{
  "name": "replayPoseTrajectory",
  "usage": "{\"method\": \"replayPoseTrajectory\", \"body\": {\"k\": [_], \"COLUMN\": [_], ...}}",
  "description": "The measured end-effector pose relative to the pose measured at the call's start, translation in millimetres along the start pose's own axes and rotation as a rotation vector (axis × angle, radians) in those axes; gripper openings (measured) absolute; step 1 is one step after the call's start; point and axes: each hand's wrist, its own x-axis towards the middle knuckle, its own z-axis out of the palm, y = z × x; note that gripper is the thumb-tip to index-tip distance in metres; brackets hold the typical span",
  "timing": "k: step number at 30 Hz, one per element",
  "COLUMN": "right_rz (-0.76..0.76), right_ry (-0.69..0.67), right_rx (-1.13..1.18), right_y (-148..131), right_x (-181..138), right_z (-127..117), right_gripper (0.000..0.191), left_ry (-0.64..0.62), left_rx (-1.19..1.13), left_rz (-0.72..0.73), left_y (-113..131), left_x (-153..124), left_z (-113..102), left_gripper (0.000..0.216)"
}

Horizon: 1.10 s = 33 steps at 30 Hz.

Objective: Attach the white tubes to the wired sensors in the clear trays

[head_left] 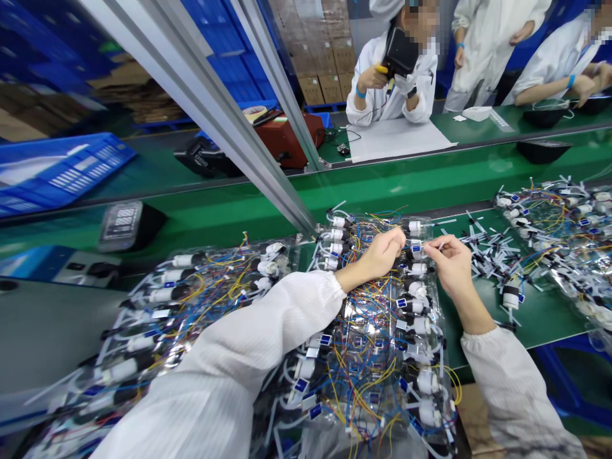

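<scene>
While the right hand (pixel 449 260) pinches the thin tube (pixel 425 247) of a white pump (pixel 415 248) on the middle tray (pixel 354 311), the left hand (pixel 385 252) curls alongside, grip hidden. Tube adjustment seems underway, next likely needing steady alignment.

Green bench (pixel 549 326), clear trays (pixel 367 315), scattered short tubes (pixel 495 256)

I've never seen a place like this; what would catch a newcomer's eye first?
Probably the tangle of coloured wires at lower centre, flanked by rows of white cylinders. The left hand and right hand work at its upper right. Next, perhaps, the slanting metal post at upper left, and the black device held up by a person at top.
</scene>
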Motion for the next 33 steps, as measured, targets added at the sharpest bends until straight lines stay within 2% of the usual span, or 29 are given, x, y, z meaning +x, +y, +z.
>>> {"method": "replayPoseTrajectory", "body": {"k": [3, 7, 13, 33], "right_rz": [0.011, 0.016, 0.016, -0.011], "right_ry": [0.003, -0.003, -0.009, -0.028], "right_rx": [-0.004, -0.008, 0.011, 0.037], "right_y": [0.7, 0.9, 0.2, -1.0], "right_x": [-0.1, -0.1, -0.3, -0.3], "right_z": [-0.4, -0.8, -0.8, -0.8], "right_gripper": [0.021, 0.020, 0.018, 0.017], "left_ry": [-0.023, -0.038, -0.129, -0.145], "left_rx": [-0.001, 0.001, -0.005, 0.032], "left_rz": [-0.020, -0.017, -0.018, 0.008], "left_y": [2.6, 4.6, 2.9, 5.5], "left_x": [0.3, -0.1, -1.4, -0.6], "left_z": [-0.9, -2.7, -6.2, -7.4], "left_gripper": [0.017, 0.019, 0.026, 0.026]}}
